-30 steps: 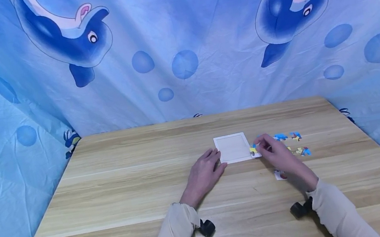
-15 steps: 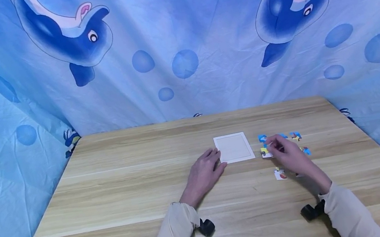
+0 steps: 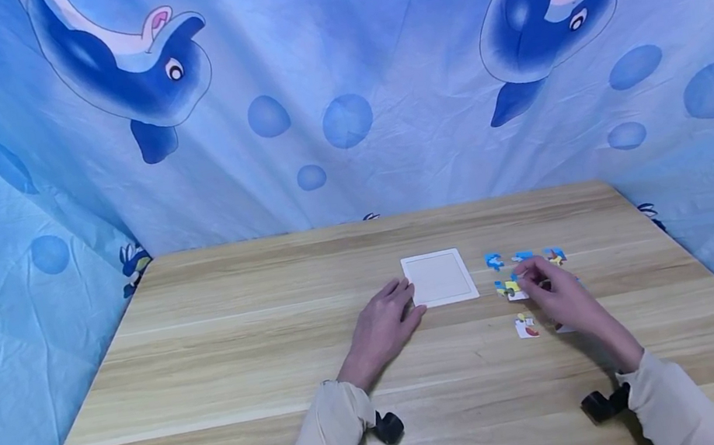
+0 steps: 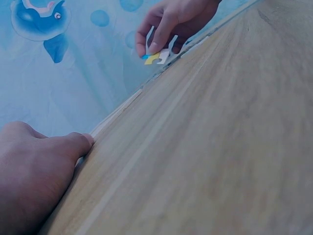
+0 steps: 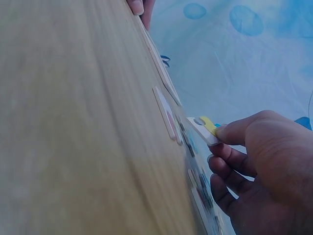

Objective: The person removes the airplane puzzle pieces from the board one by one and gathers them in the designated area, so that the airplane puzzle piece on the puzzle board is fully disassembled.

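In the head view my left hand (image 3: 382, 328) rests on the table, its fingertips and thumb touching the left edge of a flat white puzzle tray (image 3: 439, 277). My right hand (image 3: 557, 299) pinches a jigsaw piece (image 4: 155, 58) between thumb and fingers. Yellow, white and a little blue show on that piece, which both wrist views show lifted off the table. Loose puzzle pieces lie below and around the right hand, among them a blue one (image 3: 494, 261) and a white and red one (image 3: 526, 326). Some are partly hidden by the hand.
The wooden table (image 3: 226, 370) reaches back to a blue curtain (image 3: 405, 88) printed with dolphins. More pieces, such as a blue and red one (image 3: 555, 255), lie to the right of the tray. A black wrist camera (image 3: 600, 406) sits at the right cuff.
My right hand has moved right, away from the tray's right edge, carrying the pinched jigsaw piece back over the loose pieces. The left hand has stayed where it was.
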A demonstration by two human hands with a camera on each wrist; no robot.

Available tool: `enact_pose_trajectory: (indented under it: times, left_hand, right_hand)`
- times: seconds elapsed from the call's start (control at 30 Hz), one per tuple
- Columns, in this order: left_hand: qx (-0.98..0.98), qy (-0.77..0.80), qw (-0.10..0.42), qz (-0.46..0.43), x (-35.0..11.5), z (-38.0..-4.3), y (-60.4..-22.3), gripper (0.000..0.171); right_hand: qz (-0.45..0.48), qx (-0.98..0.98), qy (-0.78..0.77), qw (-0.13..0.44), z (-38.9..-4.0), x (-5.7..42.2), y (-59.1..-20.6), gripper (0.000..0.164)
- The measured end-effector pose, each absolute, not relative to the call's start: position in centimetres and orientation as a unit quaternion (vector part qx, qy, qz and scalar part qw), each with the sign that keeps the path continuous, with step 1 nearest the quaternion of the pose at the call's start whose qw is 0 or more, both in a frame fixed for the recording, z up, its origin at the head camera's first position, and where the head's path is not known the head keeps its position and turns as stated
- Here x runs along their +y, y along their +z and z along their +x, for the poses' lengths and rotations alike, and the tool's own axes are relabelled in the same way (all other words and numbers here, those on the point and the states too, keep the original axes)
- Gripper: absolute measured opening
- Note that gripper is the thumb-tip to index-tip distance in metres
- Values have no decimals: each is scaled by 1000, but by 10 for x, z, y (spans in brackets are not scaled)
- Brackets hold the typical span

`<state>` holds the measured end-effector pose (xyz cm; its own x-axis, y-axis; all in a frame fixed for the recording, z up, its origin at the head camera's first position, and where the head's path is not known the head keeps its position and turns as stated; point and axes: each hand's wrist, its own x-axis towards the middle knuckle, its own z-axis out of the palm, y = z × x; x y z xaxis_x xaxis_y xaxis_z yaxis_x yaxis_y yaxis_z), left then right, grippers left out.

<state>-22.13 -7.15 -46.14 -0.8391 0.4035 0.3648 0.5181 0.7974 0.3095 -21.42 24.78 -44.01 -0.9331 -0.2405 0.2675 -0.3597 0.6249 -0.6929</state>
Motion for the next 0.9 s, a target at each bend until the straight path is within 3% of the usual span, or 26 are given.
enact_pose_trajectory:
  times: [0.9]
  left_hand:
    - [-936,-199,147,-249,-72,-221,-462,45]
  right_hand:
    - [118,-926,352,75,-188,290,-438,20]
